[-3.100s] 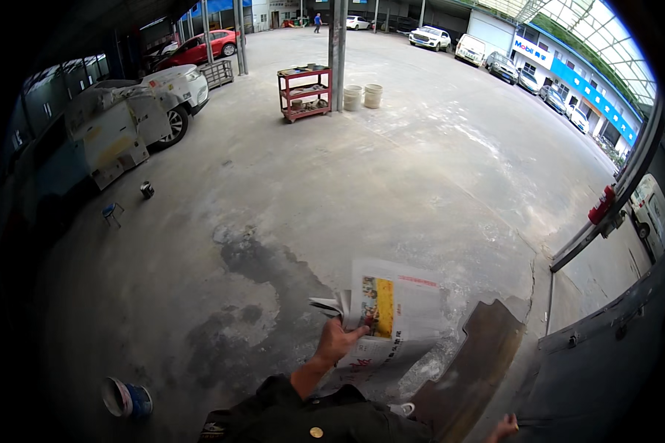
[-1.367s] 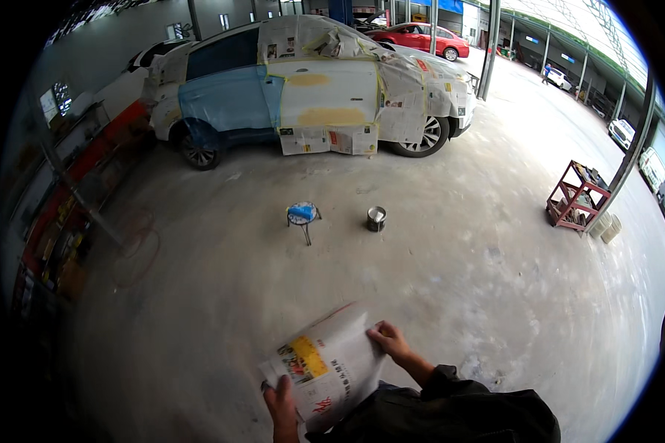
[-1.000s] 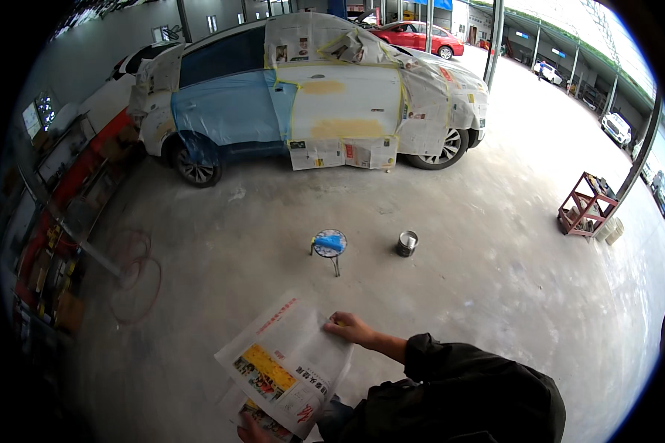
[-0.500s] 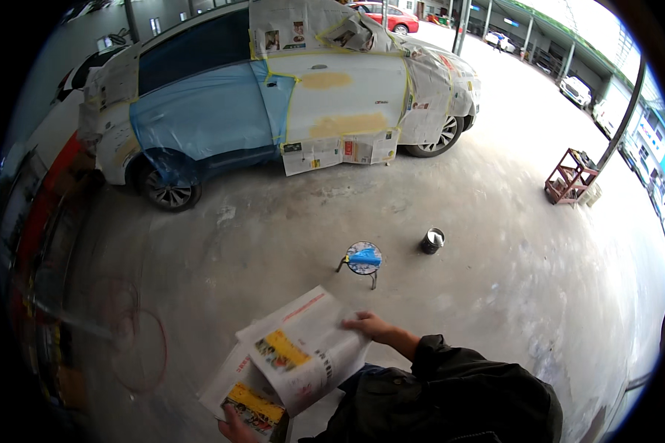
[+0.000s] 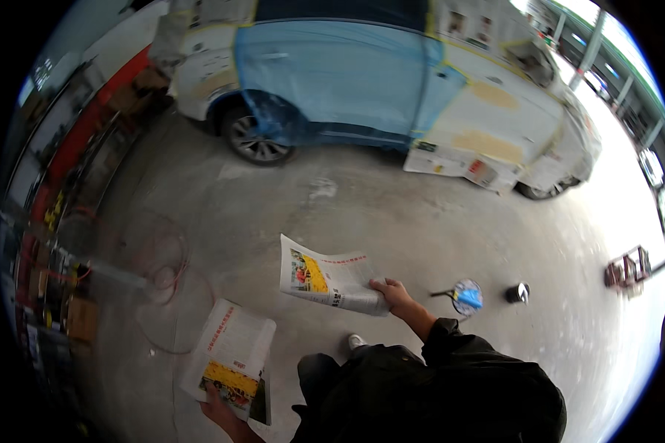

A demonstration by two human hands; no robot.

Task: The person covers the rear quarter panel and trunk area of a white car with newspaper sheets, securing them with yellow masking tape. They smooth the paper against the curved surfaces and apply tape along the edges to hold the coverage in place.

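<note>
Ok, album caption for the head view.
Left hand and right hand each hold newspaper before a partly masked car.

We see thin, matt paper in the left newspaper [image 5: 236, 343] and the right newspaper [image 5: 332, 284]. Blue film [image 5: 332, 74] looks like smooth, slightly glossy plastic; 2 tan patches [image 5: 488, 145] look matt. The sleeve [image 5: 454, 345] is dull cloth, the can [image 5: 518, 294] looks metallic, and the floor [image 5: 391, 218] is rough-looking, scuffed concrete.

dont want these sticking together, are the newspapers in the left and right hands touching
Apart: the head view shows floor between the left newspaper and the right newspaper. Their edges don't overlap.
</note>
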